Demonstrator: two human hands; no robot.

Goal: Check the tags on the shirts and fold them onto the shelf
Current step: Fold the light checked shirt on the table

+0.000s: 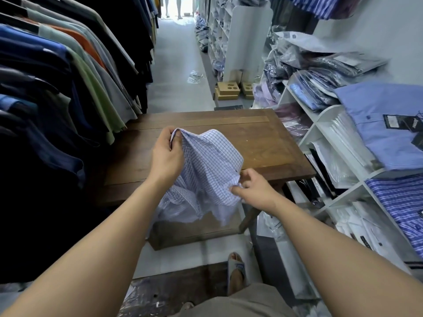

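Clothing aisle, wooden worktop (263, 143) below. Pinches checked shirt (212, 161) with left hand (166, 156) at top fold, with right hand (256, 191) at lower edge.

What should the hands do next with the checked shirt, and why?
Probably lay the checked shirt flat on the wooden table. The left hand and right hand both pinch it, but it hangs bunched and no tag shows yet.

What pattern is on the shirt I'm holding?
The shirt is white with a fine blue grid check, seen in the head view.
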